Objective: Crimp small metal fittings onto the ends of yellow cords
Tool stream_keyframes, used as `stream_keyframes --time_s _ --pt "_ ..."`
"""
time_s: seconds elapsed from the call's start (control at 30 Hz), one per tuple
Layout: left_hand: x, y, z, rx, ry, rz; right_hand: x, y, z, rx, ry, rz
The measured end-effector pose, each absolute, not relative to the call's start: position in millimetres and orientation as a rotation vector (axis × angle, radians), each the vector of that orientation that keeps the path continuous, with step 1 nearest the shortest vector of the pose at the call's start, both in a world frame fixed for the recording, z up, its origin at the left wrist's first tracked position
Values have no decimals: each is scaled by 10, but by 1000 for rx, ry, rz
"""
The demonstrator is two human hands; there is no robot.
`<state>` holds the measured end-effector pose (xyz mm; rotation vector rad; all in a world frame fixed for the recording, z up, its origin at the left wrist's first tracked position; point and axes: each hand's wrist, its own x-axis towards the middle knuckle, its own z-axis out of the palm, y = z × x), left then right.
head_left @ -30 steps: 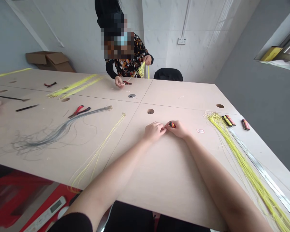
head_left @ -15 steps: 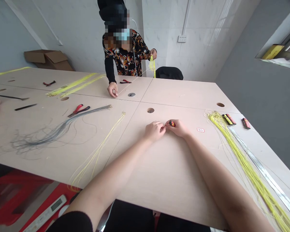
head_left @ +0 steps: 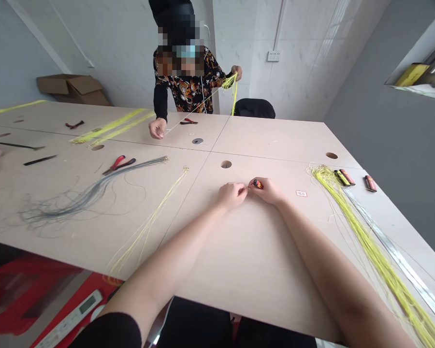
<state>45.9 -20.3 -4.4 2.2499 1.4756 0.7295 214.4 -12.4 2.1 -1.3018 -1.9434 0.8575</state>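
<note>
My right hand (head_left: 266,190) is closed around a small black lighter (head_left: 257,184) with a red and orange label; its end shows at the top of my fist. My left hand (head_left: 232,195) is closed in a pinch, its fingertips almost meeting those of my right. Whatever lies between the left fingers is too small to make out. Both hands rest low over the pale table (head_left: 268,261). To their left lie a few thin yellow cords (head_left: 155,210), and farther off a bundle of grey cords (head_left: 105,183).
Red-handled pliers (head_left: 118,165) lie beyond the grey cords. At right are a thick yellow cord bundle (head_left: 362,232), a silvery strip (head_left: 395,253), more lighters (head_left: 344,177) and a small label (head_left: 301,193). A co-worker (head_left: 183,92) across the table holds yellow cords. The tabletop has round holes (head_left: 226,165).
My hands stay almost in place, fingertips together. Across the table, the co-worker's one hand has shifted left along a cord, while the other with the yellow bundle has risen slightly to the right.
</note>
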Motion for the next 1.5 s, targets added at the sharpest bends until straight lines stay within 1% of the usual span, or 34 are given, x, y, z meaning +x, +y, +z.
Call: stream_keyframes --time_s 0.37,0.73,1.1,1.5 --pt "425 -156 -65 2093 1320 825 2138 -150 45 -1268 -1942 861" --pt "421 -147 -73 2039 1317 814 2128 -146 21 -1298 -2000 807" --pt "417 -136 -92 1946 1283 859 2146 -123 17 -1293 -1926 784" --pt "420 -136 -80 1944 1311 847 2150 -143 48 -1238 -1937 863"
